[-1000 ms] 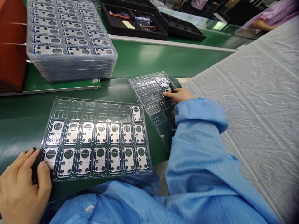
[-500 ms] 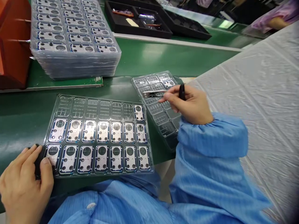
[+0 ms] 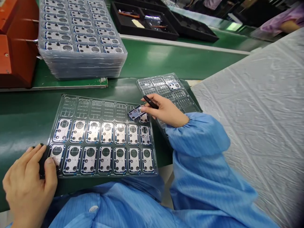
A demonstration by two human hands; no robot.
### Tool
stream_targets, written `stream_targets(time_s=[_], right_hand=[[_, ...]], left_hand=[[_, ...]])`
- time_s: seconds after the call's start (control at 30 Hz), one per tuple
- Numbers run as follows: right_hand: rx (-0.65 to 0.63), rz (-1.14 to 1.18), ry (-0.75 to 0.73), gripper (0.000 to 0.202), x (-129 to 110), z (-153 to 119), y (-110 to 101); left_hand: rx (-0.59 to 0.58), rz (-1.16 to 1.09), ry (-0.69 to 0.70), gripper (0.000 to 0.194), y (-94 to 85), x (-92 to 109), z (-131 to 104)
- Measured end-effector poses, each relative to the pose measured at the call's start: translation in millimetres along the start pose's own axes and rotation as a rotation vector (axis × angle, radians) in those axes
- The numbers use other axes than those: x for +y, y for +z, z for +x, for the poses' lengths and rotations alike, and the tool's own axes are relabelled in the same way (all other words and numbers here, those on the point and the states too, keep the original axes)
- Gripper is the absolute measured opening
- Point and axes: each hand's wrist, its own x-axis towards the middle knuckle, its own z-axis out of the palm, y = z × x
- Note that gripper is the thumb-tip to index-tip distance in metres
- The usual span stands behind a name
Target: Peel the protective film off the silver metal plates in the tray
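A clear plastic tray (image 3: pixel 96 109) lies on the green bench, its two nearer rows filled with silver plates with round holes and blue edges. My right hand (image 3: pixel 167 110) pinches one such silver plate (image 3: pixel 134 113), tilted above the right end of the far row, partly covering the plate in the end pocket. A black pen-like tool (image 3: pixel 150 102) is also tucked in its fingers. My left hand (image 3: pixel 29 177) is at the tray's near left corner, thumb by a plate, fingers curled over a black object (image 3: pixel 42 163) mostly hidden.
A second clear tray (image 3: pixel 145 83) lies behind my right hand with one plate visible. At the back left stands a stack of filled trays (image 3: pixel 83 65) beside an orange machine (image 3: pixel 16 47). Black foam boxes (image 3: pixel 152 34) lie beyond. Grey textured sheeting (image 3: pixel 249 110) fills the right; another person's arm (image 3: pixel 282 23) shows behind.
My right hand has moved left from over the second tray to the near tray's far right corner, bringing the plate along. My left hand stays at the tray's corner.
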Motion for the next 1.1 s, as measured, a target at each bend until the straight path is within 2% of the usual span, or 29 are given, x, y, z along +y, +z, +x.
stream_targets(time_s=[0.17,0.33,0.37,0.43,0.53,0.6,0.7,0.83,1.1], right_hand=[[-0.034,-0.362,-0.107,0.013,-13,11,-1],[-0.069,-0.555,-0.194,0.024,-21,21,10],[-0.029,-0.584,-0.185,0.027,-19,22,8],[0.132,-0.615,-0.101,0.033,-11,27,-6],[0.421,-0.589,0.165,0.029,11,36,-39],[0.490,-0.566,0.332,0.026,29,42,-62],[0.458,-0.552,0.445,0.025,52,50,-86],[0.380,-0.540,0.521,0.026,73,63,-98],[0.315,-0.516,0.499,0.023,95,76,-111]], left_hand=[[-0.009,0.013,-0.025,0.049,-2.1,5,1],[0.006,0.002,-0.006,0.047,-1.8,3,0],[0.005,-0.003,-0.004,0.047,-1.3,2,-1],[0.001,-0.010,0.000,0.047,-0.4,-1,-2],[-0.004,-0.006,-0.012,0.048,0.7,-3,-3],[-0.011,-0.006,-0.018,0.048,1.3,-4,-4],[-0.018,-0.017,-0.014,0.048,2.0,-3,-4],[-0.002,-0.013,-0.042,0.046,1.6,1,-3],[-0.071,0.018,-0.052,0.043,-1.7,4,-3]])
